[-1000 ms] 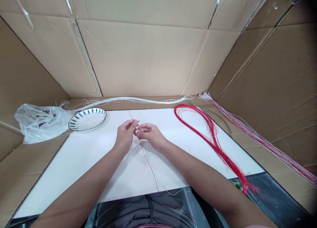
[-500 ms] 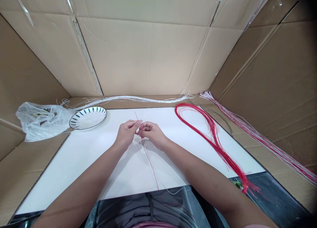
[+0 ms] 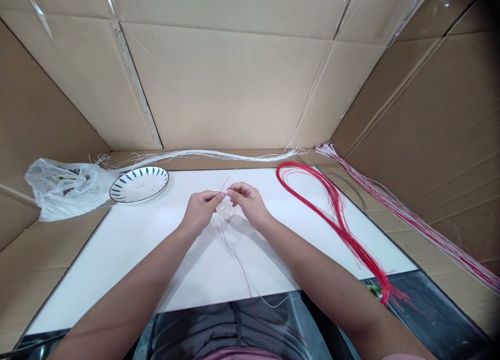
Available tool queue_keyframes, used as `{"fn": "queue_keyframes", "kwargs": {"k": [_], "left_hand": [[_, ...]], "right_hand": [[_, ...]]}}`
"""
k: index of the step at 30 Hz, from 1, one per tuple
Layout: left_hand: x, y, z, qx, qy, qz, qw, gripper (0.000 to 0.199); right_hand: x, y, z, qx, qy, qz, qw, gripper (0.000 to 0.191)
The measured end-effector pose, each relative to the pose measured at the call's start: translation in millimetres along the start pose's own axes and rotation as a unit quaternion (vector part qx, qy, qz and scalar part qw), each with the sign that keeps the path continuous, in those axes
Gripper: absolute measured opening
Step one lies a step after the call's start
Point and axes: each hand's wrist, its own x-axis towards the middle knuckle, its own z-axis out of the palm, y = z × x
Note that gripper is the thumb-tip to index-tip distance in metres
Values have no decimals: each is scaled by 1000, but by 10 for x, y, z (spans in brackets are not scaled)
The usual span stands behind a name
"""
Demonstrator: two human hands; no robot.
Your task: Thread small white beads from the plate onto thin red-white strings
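My left hand (image 3: 201,209) is closed in a pinch on a thin red cord (image 3: 240,264), whose short end sticks up above the fingertips. From there the cord hangs down over the white board towards my lap. A white cord (image 3: 266,302) runs down beside it and curls past the board's front edge. My right hand (image 3: 247,202) pinches close by, its thumb and fingertips almost touching the left fingertips. Whatever lies between the right fingertips is too small to name.
A bundle of red cords (image 3: 332,222) lies looped on the white board (image 3: 128,266) at right. Red-and-white cords (image 3: 406,209) run along the right side. At back left are an oval plate (image 3: 138,185) and a plastic bag (image 3: 66,188). White cords (image 3: 203,153) lie behind, before cardboard walls (image 3: 219,84).
My right hand has shifted slightly up and away from the left, its fingers now at the left fingertips. The red cord's upper end now leans to the right instead of left.
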Motion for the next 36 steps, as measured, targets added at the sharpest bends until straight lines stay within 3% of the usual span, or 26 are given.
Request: {"fn": "queue_keyframes", "kwargs": {"k": [4,10,14,20,24,29,36], "left_hand": [[-41,-22,33,45,-11,19,999,30],[-103,-31,53,113,-1,101,988,23],[-102,-38,50,133,-1,111,985,21],[-74,-1,39,104,-19,50,993,22],[-66,-10,53,39,-82,-25,996,28],[-45,-47,80,-56,-157,-101,981,28],[-43,-39,80,-118,-188,-155,963,25]], "right_hand": [[-16,-29,15,9,5,-5,1000,25],[-24,6,58,35,35,12,999,28],[-10,-7,33,63,43,34,997,29],[15,-21,-10,88,37,34,995,26],[38,-9,-47,87,46,26,995,25],[82,19,-101,89,55,22,994,26],[110,98,-99,77,56,16,995,15]]}}
